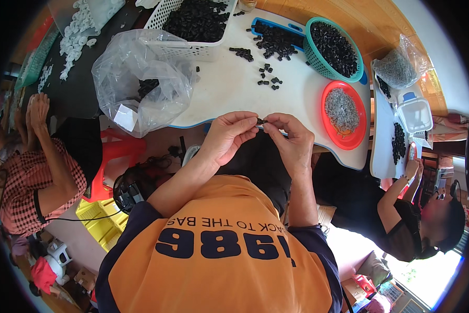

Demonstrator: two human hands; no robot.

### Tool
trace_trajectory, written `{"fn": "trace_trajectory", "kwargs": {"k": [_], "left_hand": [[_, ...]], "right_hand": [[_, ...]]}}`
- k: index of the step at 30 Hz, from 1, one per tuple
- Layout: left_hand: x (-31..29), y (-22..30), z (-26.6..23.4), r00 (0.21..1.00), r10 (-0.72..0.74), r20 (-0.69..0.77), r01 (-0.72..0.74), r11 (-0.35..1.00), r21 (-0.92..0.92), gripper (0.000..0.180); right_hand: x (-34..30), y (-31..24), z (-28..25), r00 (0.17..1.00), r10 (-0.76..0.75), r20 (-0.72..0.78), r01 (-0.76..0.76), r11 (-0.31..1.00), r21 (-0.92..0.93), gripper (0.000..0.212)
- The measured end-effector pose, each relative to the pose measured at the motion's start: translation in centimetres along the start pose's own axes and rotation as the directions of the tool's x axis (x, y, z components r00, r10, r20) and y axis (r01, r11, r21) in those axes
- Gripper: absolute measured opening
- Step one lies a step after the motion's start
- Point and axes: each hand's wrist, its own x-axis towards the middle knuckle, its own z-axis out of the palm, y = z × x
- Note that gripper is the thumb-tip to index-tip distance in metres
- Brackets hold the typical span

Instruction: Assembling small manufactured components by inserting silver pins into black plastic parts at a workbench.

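Observation:
Just off the near edge of the white table (218,94), my left hand (227,135) and my right hand (293,140) meet in front of my body. Between their fingertips is a small black part (260,121), pinched from both sides. Fingers cover much of it, so its exact kind cannot be made out. Beyond my hands, several loose black pieces (274,82) lie on the tabletop, with a bigger pile (277,41) farther back, partly on a blue tray (296,26). Right of my hands sits a red plate (362,125) heaped with small greyish, shiny pieces (341,108).
A clear plastic bag (169,104) bulges over the table's left edge. Behind it stands a white basket (192,51) of black pieces; a teal basket (313,55) of them is at the back right. Co-workers sit left (46,182) and right (396,219). A red stool (120,148) stands left.

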Motion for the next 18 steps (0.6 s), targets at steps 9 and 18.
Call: {"fn": "trace_trajectory", "kwargs": {"k": [9,18], "left_hand": [[-0.2,-0.4,0.8,0.981,0.192,-0.029,-0.183,0.966,0.184,0.018],[-0.1,0.0,0.3,0.998,-0.06,0.036,0.062,0.997,-0.041,0.018]], "right_hand": [[-0.4,0.1,0.4,1.0,0.013,-0.01,-0.013,1.0,-0.003,0.017],[0.2,1.2,0.4,0.998,-0.02,0.054,0.014,0.993,0.115,0.023]]}}
